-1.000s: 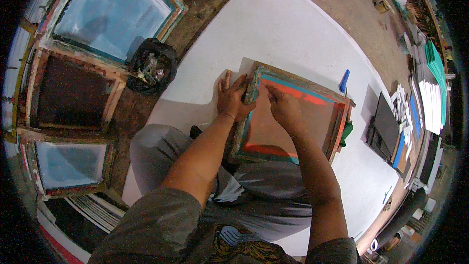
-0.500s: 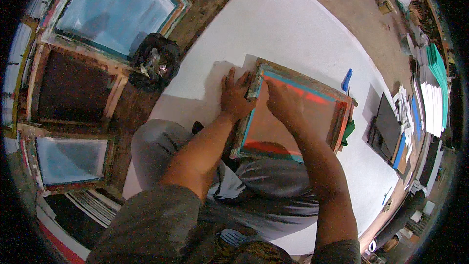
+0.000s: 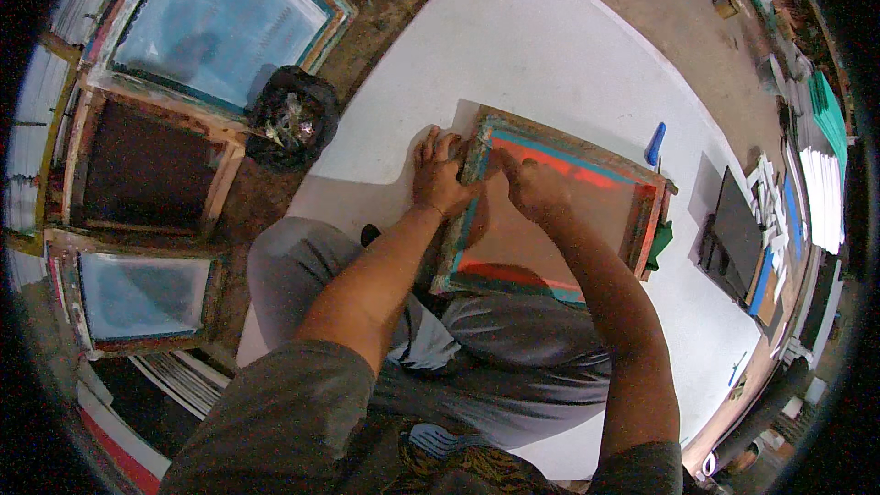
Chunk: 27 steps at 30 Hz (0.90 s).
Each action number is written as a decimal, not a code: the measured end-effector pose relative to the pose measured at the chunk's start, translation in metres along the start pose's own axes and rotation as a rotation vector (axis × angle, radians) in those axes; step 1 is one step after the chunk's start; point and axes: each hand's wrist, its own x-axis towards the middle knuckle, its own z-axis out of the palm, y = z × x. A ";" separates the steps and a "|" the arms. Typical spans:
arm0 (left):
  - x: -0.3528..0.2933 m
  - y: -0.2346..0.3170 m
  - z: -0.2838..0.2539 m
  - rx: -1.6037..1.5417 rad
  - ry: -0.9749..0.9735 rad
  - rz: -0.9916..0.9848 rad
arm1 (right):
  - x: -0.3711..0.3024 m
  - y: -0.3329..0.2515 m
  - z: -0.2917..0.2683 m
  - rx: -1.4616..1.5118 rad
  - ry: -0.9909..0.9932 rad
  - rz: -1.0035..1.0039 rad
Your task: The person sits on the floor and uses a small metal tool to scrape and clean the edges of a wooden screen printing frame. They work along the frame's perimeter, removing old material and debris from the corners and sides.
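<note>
A wooden screen printing frame [image 3: 642, 257] with brownish mesh, teal edging and orange patches lies in front of my folded legs, tilted in the view. At its left side is my left hand [image 3: 442, 174], the thumb against the wooden edge and the fingers bent beside it over the white board. My right hand [image 3: 532, 188] is over the upper left part of the mesh. Its index finger points down to the surface while the other fingers curl in. Whatever might be inside those fingers is hidden.
The white board [image 3: 394, 82] spreads under the frame. Beyond the frame's right corner lies a blue-handled tool [image 3: 655, 144], with a green piece [image 3: 659, 246] below it. A black panel [image 3: 731, 225] sits farther right. Leftward are a black plastic bag [image 3: 293, 119] and several other screens [image 3: 215, 23].
My right hand has shifted slightly right and down on the mesh, with its fingers more curled. My left hand's fingers have drawn closer together. The view has shifted a little.
</note>
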 end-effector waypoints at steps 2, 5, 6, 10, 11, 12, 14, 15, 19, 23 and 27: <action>0.000 0.000 0.002 0.072 0.021 0.009 | -0.003 -0.009 -0.005 -0.071 0.043 0.025; -0.004 0.009 -0.006 -0.031 0.043 -0.018 | -0.011 -0.009 -0.002 0.143 0.076 0.055; -0.002 0.009 -0.008 -0.038 0.038 -0.014 | -0.014 -0.009 -0.003 0.265 0.151 0.013; -0.007 0.016 -0.010 -0.053 0.043 -0.031 | -0.020 -0.012 -0.012 0.604 0.222 -0.046; -0.007 0.020 -0.009 -0.051 0.053 -0.035 | -0.020 -0.011 -0.013 0.544 0.211 -0.020; -0.008 0.026 -0.008 -0.006 0.020 -0.070 | -0.021 -0.010 -0.013 0.484 0.196 0.008; -0.013 0.037 -0.006 0.092 -0.039 -0.142 | -0.019 -0.012 -0.011 0.155 0.197 0.076; -0.017 0.038 0.004 0.137 -0.011 -0.155 | -0.018 -0.011 -0.010 0.133 0.207 0.073; -0.034 0.024 0.039 -0.387 0.066 -0.313 | -0.012 -0.010 -0.002 0.103 0.240 0.009; -0.043 0.070 -0.022 0.005 -0.039 -0.256 | -0.007 -0.004 0.005 0.145 0.149 0.042; -0.044 0.058 -0.006 -0.126 0.068 -0.175 | 0.000 -0.004 -0.007 -0.014 0.224 -0.064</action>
